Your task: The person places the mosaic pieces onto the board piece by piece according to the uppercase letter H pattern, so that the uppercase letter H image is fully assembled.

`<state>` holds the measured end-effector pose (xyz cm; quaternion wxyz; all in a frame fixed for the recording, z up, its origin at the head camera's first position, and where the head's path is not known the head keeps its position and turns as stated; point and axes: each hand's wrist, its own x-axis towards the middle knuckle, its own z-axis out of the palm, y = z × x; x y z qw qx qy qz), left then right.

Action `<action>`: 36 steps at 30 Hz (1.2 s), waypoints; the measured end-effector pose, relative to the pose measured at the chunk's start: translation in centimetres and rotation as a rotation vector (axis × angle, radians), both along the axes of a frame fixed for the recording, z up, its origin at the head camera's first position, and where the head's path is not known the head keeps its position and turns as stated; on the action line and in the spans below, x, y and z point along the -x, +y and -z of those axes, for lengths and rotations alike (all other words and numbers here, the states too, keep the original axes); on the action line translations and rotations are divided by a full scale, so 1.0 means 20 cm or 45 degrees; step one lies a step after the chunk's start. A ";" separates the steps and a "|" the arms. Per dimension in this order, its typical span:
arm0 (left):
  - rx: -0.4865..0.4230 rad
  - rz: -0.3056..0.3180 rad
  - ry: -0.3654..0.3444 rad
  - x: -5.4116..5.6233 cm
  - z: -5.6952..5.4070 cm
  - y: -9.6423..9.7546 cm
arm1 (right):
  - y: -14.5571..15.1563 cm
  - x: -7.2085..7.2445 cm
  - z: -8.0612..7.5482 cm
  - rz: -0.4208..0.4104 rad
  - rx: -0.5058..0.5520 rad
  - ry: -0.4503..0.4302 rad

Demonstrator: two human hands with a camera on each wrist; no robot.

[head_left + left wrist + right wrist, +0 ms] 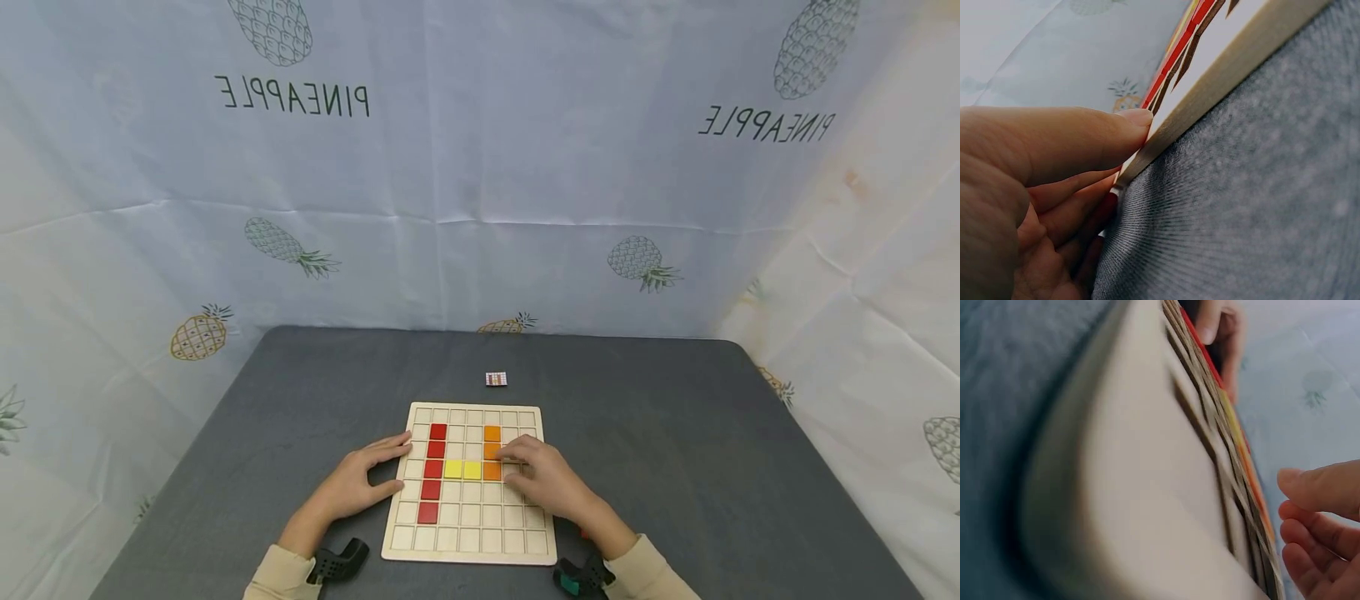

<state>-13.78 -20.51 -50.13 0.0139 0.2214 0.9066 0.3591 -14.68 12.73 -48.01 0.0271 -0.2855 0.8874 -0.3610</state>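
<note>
A wooden grid board lies on the dark table. Its squares hold a column of red tiles, two yellow tiles in a row, and a column of three orange tiles. My left hand rests at the board's left edge. In the left wrist view its thumb touches that edge. Over the right part of the board, beside the orange tiles, is my right hand. The right wrist view shows its thumb and loosely bent fingers with nothing visible between them.
A small patterned card lies behind the board on the dark tabletop. Partly hidden by my right wrist is a bit of something red. A pale pineapple-print cloth hangs behind the table.
</note>
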 end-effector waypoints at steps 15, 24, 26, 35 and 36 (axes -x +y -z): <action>0.005 0.004 0.007 0.00 0.01 0.00 | 0.32 -0.08 0.02 0.180 -0.089 -0.030; 0.004 0.001 0.019 0.00 0.00 0.00 | 0.39 -0.11 0.04 0.138 -0.094 -0.009; 0.009 0.000 0.020 0.00 0.00 0.00 | 0.39 -0.11 0.04 0.138 -0.102 -0.009; 0.011 0.000 0.027 0.00 0.01 0.00 | 0.37 -0.12 0.02 0.172 -0.091 -0.011; 0.010 0.000 0.027 0.00 0.01 0.00 | 0.37 -0.12 0.02 0.173 -0.087 -0.009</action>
